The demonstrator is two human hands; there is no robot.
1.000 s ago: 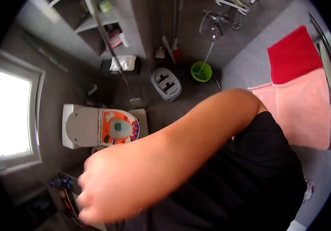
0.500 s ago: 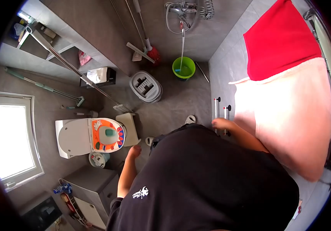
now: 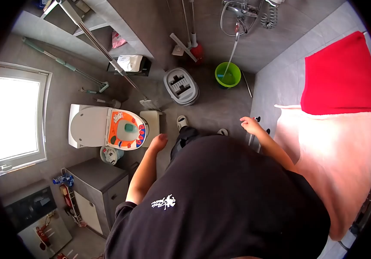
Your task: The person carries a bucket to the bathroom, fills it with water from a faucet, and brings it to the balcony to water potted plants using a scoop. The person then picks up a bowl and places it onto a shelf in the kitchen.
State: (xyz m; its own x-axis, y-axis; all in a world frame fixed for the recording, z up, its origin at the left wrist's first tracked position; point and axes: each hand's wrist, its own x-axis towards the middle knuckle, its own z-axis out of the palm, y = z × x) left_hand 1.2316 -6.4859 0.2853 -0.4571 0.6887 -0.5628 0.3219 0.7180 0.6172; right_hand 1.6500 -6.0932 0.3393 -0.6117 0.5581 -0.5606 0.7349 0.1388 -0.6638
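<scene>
My left hand hangs beside the white step stool near the toilet, its fingers curled with nothing visible in them. Out to the right, my right hand is held in the air with fingers partly stretched and apart, holding nothing, close to the black-knobbed white rods on the wall. Ahead on the floor stands a green bucket, with a stream of water running into it from the wall-mounted tap. Something blue lies inside the bucket. Next to it is a grey lidded mop bucket.
A toilet with an orange patterned seat is at left. A long-handled mop leans from the shelves. Red and pink towels hang along the right wall. A grey cabinet stands at lower left.
My view has shifted, and I have stepped forward with one foot. My right hand has come away from the rods on the wall, its fingers opening. The water keeps running.
</scene>
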